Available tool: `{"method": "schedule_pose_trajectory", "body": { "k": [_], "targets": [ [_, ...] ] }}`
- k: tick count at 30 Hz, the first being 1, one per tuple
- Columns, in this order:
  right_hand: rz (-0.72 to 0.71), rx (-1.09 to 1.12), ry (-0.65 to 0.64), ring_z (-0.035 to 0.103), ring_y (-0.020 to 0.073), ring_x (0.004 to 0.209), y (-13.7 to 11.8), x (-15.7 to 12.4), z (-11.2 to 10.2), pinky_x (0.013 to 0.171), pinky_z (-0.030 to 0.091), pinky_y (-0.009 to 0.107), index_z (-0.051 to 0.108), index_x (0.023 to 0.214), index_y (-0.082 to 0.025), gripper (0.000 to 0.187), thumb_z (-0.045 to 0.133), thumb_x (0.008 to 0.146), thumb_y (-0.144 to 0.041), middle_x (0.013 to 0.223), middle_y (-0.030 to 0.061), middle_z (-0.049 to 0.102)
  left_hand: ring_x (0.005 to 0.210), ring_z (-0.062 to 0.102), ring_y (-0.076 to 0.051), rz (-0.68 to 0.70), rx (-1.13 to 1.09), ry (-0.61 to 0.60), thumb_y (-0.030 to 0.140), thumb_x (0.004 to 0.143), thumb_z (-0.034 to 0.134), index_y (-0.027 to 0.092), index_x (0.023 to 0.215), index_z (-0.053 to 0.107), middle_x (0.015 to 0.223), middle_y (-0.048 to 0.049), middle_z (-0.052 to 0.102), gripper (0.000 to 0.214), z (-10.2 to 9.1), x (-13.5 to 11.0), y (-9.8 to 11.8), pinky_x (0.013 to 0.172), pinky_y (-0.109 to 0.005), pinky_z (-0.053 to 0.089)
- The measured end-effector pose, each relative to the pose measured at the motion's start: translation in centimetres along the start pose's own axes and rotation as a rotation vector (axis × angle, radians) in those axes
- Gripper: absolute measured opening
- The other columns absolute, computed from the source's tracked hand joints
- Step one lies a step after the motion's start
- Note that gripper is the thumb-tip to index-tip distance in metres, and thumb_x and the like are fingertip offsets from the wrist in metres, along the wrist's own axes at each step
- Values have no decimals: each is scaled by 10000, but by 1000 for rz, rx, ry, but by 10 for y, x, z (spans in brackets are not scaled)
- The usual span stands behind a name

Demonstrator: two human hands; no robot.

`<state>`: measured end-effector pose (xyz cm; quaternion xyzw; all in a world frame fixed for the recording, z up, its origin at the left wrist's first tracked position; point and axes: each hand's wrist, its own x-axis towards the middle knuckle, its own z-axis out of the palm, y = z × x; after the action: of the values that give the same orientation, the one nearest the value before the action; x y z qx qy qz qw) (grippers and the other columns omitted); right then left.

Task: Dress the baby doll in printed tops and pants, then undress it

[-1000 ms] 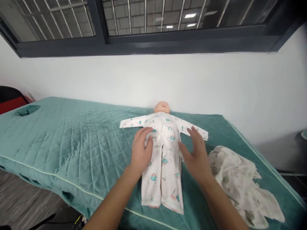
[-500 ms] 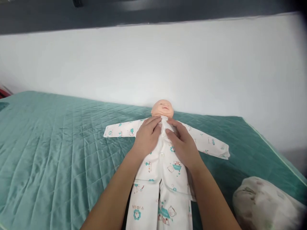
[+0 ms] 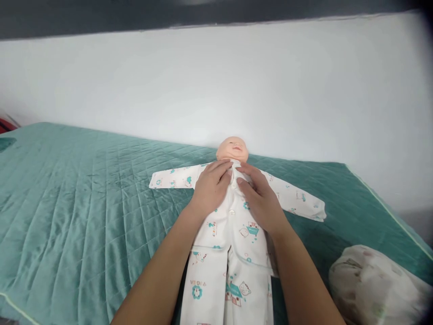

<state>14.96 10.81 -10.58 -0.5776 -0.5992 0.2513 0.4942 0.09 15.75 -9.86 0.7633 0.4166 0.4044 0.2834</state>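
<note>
A baby doll lies on its back, head toward the wall, dressed in white printed clothes. Its buttoned top has long sleeves spread out to both sides, and the matching trousers run toward me. My left hand rests on the left half of the chest, fingers stretched out by the collar. On the other half lies my right hand, its thumb and fingers apart near the front opening. Buttons show down the middle of the top. Neither hand visibly grips anything.
A green quilted cover spreads under the doll. Behind it rises a white wall with a dark band along the top. At the lower right sits a bunched white printed cloth bundle. Something red shows at the far left.
The view has shifted slightly, so the doll and cover sit a little higher in the picture. Both hands stay on the doll's chest in nearly the same pose.
</note>
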Motion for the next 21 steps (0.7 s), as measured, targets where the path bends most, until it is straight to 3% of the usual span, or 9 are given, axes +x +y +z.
{"method": "schedule_pose_trajectory", "body": {
  "k": [12, 21],
  "targets": [
    [10, -13, 14, 440, 257, 1421, 2, -1, 2, 1172, 365, 500, 611, 1265, -317, 341, 568, 943, -419, 1515, 25, 509, 1361, 525, -189, 4, 20, -8, 236, 1021, 420, 208, 1297, 655, 1433, -32, 622, 364, -1, 1, 0, 1197, -366, 379],
    [-11, -59, -5, 417, 267, 1447, 1, 0, 0, 1223, 302, 518, 644, 1260, -319, 346, 555, 941, -422, 1511, 30, 522, 1367, 513, -192, 34, 39, -24, 238, 1032, 383, 227, 1310, 636, 1449, -37, 605, 376, 0, 0, -2, 1202, -383, 372]
  ]
}}
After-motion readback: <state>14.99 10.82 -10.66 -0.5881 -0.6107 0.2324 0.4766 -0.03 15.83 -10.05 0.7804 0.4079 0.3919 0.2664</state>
